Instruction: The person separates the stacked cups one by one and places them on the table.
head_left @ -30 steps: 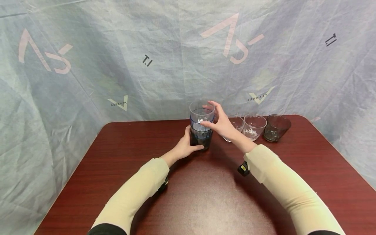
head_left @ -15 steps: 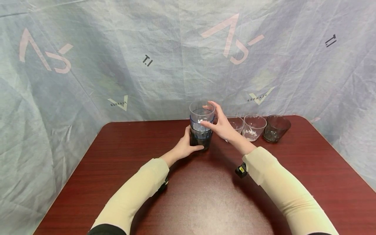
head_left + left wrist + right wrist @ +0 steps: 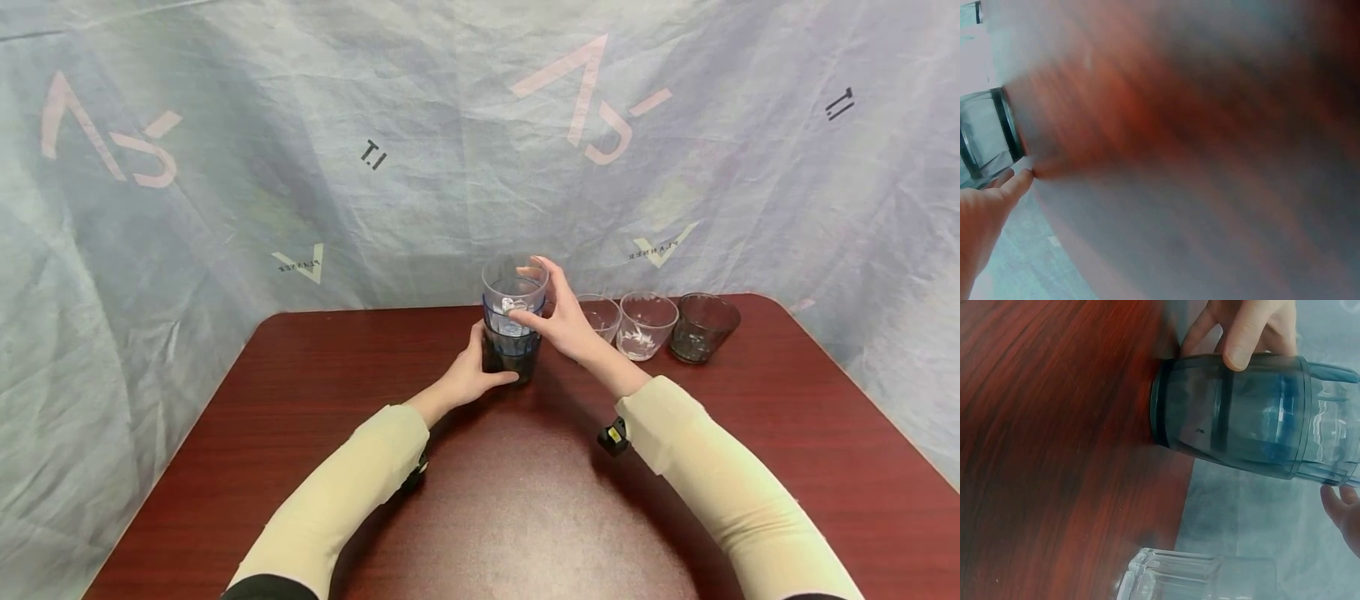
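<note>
Several nested drinking glasses stand upright as a stack near the table's back edge. At the bottom is a dark grey glass point(image 3: 519, 365), with a blue-rimmed glass point(image 3: 497, 322) above it and a clear glass point(image 3: 497, 279) on top. My left hand point(image 3: 467, 375) grips the dark glass low down, its thumb across the front; in the right wrist view that thumb point(image 3: 1244, 347) lies along the dark wall. Around the upper part of the stack, my right hand point(image 3: 566, 323) holds the glass between thumb and fingers. In the left wrist view only part of the stack point(image 3: 988, 131) shows.
Right of the stack, a row holds a clear glass point(image 3: 603, 312) partly behind my right hand, a second clear glass point(image 3: 647, 325) and a dark glass point(image 3: 703, 327). The brown table point(image 3: 517, 500) ends at a grey printed cloth point(image 3: 420, 208) behind.
Both hands keep their hold and the stack stays put. The right forearm has lowered slightly.
</note>
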`<state>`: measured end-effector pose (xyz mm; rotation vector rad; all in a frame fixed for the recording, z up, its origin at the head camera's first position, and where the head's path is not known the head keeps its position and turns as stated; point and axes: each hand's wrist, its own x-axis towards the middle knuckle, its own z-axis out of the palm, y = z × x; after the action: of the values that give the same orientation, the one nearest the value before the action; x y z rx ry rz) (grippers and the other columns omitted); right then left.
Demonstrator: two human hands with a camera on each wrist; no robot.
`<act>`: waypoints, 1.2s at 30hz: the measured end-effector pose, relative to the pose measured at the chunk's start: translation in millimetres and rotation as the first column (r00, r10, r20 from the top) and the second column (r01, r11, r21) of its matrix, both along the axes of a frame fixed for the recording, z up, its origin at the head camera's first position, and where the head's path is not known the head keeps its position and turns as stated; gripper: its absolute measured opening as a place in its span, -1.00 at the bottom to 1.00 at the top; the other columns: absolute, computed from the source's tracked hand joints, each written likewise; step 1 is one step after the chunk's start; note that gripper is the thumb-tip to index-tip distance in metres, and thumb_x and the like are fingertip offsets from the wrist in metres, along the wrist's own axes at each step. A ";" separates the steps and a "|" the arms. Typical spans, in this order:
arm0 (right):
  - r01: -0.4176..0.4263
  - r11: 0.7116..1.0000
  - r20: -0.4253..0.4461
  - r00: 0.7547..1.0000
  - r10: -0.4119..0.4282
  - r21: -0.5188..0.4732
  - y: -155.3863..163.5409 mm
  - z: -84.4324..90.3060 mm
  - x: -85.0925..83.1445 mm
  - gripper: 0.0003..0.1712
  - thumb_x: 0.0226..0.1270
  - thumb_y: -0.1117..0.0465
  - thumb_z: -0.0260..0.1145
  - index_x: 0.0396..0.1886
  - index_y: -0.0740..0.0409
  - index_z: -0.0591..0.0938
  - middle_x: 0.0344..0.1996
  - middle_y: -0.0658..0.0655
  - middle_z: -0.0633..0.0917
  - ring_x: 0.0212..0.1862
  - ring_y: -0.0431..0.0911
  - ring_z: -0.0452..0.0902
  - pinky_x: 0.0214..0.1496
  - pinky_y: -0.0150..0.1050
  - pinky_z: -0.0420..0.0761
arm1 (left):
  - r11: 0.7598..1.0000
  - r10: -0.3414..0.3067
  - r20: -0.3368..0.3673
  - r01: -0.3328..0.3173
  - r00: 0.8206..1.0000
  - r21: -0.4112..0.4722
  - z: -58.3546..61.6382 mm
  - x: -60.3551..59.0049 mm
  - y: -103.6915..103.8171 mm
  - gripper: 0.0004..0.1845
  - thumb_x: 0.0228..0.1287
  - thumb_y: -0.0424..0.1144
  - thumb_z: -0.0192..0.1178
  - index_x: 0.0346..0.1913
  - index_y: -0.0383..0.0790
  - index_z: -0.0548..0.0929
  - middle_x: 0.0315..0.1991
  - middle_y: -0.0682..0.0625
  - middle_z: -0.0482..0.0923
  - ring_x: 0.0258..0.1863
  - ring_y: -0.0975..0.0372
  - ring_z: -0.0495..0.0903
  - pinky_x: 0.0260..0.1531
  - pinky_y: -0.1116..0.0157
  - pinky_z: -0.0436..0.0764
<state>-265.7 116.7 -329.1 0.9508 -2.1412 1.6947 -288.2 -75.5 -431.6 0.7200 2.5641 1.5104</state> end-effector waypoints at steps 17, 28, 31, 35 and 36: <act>0.047 0.977 -0.132 0.988 -0.076 -0.208 -3.9 -7.7 -15.6 -0.06 0.11 0.66 0.32 0.42 0.36 0.06 0.29 0.45 0.32 0.32 0.29 0.24 0.28 0.17 0.25 | 1.000 0.004 -0.005 -0.004 1.000 0.018 5.5 3.0 1.7 0.05 0.11 -0.25 0.46 0.47 -0.10 -0.10 0.35 -0.18 0.25 0.27 0.05 0.38 0.23 0.11 0.35; 0.055 0.935 -0.160 0.980 -0.117 -0.352 6.8 9.7 -2.9 -0.09 0.16 0.52 0.37 0.42 0.22 0.09 0.33 0.30 0.36 0.32 0.10 0.30 0.14 -0.19 0.43 | 1.000 0.025 -0.012 -0.024 1.000 0.008 1.7 -0.1 1.4 0.08 0.08 -0.25 0.48 0.47 -0.07 -0.10 0.35 -0.15 0.27 0.27 0.08 0.38 0.24 0.13 0.34; 0.085 0.918 -0.142 0.978 -0.150 -0.387 14.4 9.6 1.8 -0.10 0.14 0.52 0.35 0.41 0.19 0.12 0.32 0.29 0.36 0.31 0.10 0.30 0.08 -0.27 0.43 | 1.000 0.024 -0.007 -0.024 1.000 0.005 1.6 -0.1 1.6 0.08 0.08 -0.25 0.48 0.48 -0.07 -0.11 0.35 -0.15 0.27 0.26 0.09 0.39 0.24 0.14 0.34; 0.127 0.901 -0.111 0.976 -0.188 -0.415 26.3 6.1 9.1 -0.10 0.16 0.45 0.40 0.41 0.18 0.13 0.32 0.24 0.38 0.32 0.08 0.29 0.10 -0.27 0.42 | 1.000 0.018 -0.002 -0.018 1.000 0.005 0.8 -0.2 1.7 0.08 0.09 -0.25 0.47 0.48 -0.08 -0.12 0.36 -0.15 0.26 0.26 0.07 0.39 0.23 0.12 0.34; 0.137 0.900 -0.102 0.975 -0.195 -0.413 29.5 4.7 11.1 -0.10 0.16 0.45 0.40 0.41 0.18 0.12 0.32 0.20 0.38 0.33 0.07 0.29 0.11 -0.27 0.41 | 1.000 0.016 -0.003 -0.016 1.000 0.005 0.5 -0.2 1.7 0.08 0.10 -0.26 0.47 0.48 -0.08 -0.12 0.36 -0.16 0.26 0.26 0.06 0.39 0.23 0.11 0.34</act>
<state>-254.6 146.2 -324.4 0.7191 -1.6362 1.8232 -288.4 -73.8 -431.1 0.7048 2.5749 1.5217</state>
